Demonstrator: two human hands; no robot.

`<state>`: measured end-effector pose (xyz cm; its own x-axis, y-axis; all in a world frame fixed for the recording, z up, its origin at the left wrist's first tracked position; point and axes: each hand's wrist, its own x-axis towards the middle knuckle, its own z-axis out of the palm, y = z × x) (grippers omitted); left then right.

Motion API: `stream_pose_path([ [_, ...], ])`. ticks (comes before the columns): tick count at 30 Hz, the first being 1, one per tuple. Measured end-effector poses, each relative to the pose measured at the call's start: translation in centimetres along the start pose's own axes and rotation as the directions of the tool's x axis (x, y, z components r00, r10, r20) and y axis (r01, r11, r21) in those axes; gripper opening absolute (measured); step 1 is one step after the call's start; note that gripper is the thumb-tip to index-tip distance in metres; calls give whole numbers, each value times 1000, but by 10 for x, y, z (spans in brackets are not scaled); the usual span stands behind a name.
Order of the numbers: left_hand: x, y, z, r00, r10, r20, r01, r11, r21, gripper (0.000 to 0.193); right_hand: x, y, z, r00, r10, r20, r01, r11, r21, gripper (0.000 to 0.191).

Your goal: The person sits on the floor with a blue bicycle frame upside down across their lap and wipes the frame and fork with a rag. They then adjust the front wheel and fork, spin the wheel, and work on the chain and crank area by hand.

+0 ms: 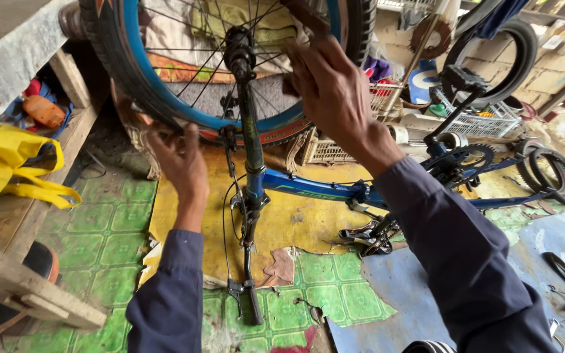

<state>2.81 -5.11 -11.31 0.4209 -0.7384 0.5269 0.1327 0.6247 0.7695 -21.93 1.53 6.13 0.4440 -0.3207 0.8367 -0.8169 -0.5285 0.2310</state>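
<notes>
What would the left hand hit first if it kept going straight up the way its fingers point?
Most likely the tyre: the left hand points up at its lower edge, fingertips already at or touching it beside the blue rim. Exact contact is hard to judge from this angle.

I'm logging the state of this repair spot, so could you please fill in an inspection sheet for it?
Surface: green patterned floor with a torn yellow sheet under the bike.
Job's things: upturned blue bicycle frame; front wheel with blue rim, held in the fork.
Clutter: yellow bag, white wire baskets, spare tyres.
Hands: left hand on the tyre's lower edge; right hand at the spokes.
Cables: thin black brake cable beside the fork.
Surroundings: wooden bench on the left.
</notes>
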Motion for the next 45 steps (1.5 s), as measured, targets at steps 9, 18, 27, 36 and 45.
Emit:
stream_pose_path([
  [9, -4, -2, 6, 996, -91, -11, 91, 996, 16, 50, 23, -15, 3, 998, -48, 38, 53, 988, -144, 21],
  [18, 7, -8, -5, 999, -54, -5, 54, 999, 5, 51, 39, -25, 23, 989, -138, -59, 140, 990, 32, 41],
  [27, -5, 53, 7, 926, 370, -70, -344, 907, 245, 67, 29, -22, 3, 987, -132, -93, 138, 988, 69, 36],
  [36, 8, 137, 82, 854, 439, 279, -520, 738, 431, 74, 75, -9, -4, 961, -251, -114, 222, 950, -221, 20],
  [45, 16, 138, 101, 781, 481, 398, -625, 608, 490, 41, 54, 13, 0, 980, -177, -95, 135, 931, -339, 35],
])
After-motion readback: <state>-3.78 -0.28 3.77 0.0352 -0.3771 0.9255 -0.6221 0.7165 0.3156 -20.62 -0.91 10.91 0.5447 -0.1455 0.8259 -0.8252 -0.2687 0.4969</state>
